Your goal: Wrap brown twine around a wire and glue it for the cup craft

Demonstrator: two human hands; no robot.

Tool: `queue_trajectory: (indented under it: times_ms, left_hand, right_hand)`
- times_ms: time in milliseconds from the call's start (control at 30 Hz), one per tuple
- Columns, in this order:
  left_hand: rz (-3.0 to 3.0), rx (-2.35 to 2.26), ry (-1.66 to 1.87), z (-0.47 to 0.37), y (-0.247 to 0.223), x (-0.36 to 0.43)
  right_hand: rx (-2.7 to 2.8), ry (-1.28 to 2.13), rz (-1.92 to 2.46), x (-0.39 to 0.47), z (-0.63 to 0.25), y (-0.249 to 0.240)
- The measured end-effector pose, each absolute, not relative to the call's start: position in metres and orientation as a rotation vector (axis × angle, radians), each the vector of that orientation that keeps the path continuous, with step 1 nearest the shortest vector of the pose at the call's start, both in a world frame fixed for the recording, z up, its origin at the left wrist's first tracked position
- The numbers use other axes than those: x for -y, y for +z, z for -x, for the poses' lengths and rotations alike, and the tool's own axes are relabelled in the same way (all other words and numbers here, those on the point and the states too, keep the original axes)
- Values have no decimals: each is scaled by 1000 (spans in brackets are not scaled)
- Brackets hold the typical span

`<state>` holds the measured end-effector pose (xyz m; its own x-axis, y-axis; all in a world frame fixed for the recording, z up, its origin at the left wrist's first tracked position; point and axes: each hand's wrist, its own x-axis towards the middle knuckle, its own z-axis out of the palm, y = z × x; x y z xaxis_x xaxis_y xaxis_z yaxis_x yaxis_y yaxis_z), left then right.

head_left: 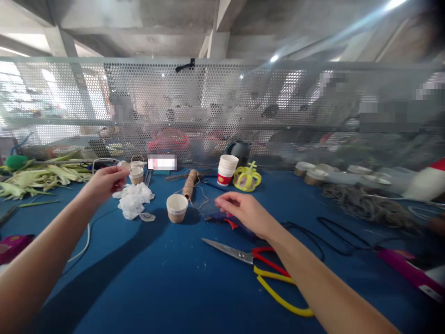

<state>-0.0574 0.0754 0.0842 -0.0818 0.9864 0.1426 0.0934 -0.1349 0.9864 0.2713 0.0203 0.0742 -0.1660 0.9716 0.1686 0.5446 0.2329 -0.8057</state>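
Observation:
My left hand (108, 182) is raised at the left with its fingertips pinched together; whatever may be between them is too small to make out. Just beyond it stand small twine-wrapped cups (136, 175), and crumpled white material (134, 202) lies below. My right hand (245, 211) hovers right of centre, fingers drawn together, contents unclear. Partly hidden under it is a dark glue gun (217, 218) with a red trigger. Between my hands stands a twine-wrapped white paper cup (176, 208). Large scissors (239, 254) with red and yellow handles lie under my right forearm.
Behind the cup lies a twine roll (189, 183). A paper cup stack (227, 170) stands beside a yellow crown-shaped piece (246, 177). Corn husks (48, 175) lie left; grey cord (368, 204) and more cups (315, 175) sit right. A perforated metal screen (208, 102) borders the back.

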Motion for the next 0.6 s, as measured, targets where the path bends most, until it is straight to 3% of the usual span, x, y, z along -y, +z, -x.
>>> queue_trajectory:
  times_ms: [167,233,367,600]
  left_hand:
    - [-1034,-915,1078,-1,66,-17]
    - [-1062,-867,947,-14,55,1]
    - [-1266,-806,725,-22,43,15]
    - [-1273,-735,677,-38,48,6]
  right_hand:
    - [1508,1249,952,-27,-222,85]
    - [1427,1248,839,-24,-212,86]
    - [1480,1316,856,-11,-212,85]
    - [1650,1403,960,-5,-214,78]
